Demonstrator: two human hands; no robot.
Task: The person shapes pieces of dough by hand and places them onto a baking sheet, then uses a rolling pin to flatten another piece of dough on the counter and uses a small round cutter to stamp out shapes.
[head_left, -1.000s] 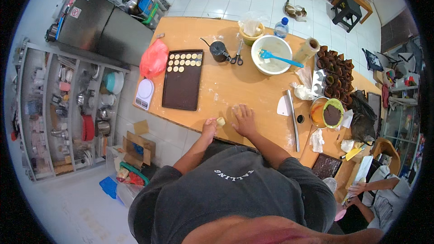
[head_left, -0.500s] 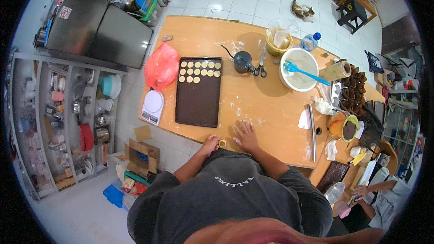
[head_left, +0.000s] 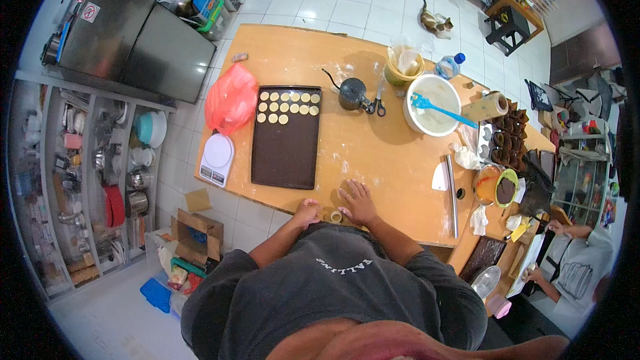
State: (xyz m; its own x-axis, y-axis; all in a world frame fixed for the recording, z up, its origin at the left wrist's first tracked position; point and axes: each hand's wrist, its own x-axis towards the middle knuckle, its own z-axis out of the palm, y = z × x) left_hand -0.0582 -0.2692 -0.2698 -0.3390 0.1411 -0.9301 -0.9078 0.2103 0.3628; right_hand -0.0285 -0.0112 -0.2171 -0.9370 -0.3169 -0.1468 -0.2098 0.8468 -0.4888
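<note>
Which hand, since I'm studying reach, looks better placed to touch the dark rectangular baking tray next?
Probably the left hand: it lies just short of the dark rectangular baking tray. The right hand, fingers spread over the tan wooden table, sits farther off, to the tray's right.

A wooden table (head_left: 393,160), streaked with white, bore a dark tray (head_left: 284,160) beside a red plastic bag (head_left: 230,101) and a white scale (head_left: 217,151). Scissors (head_left: 380,101), a white bowl (head_left: 427,127) and a blue-capped bottle (head_left: 449,67) lined the far side; a metal rod (head_left: 452,197) lay to the right.
</note>
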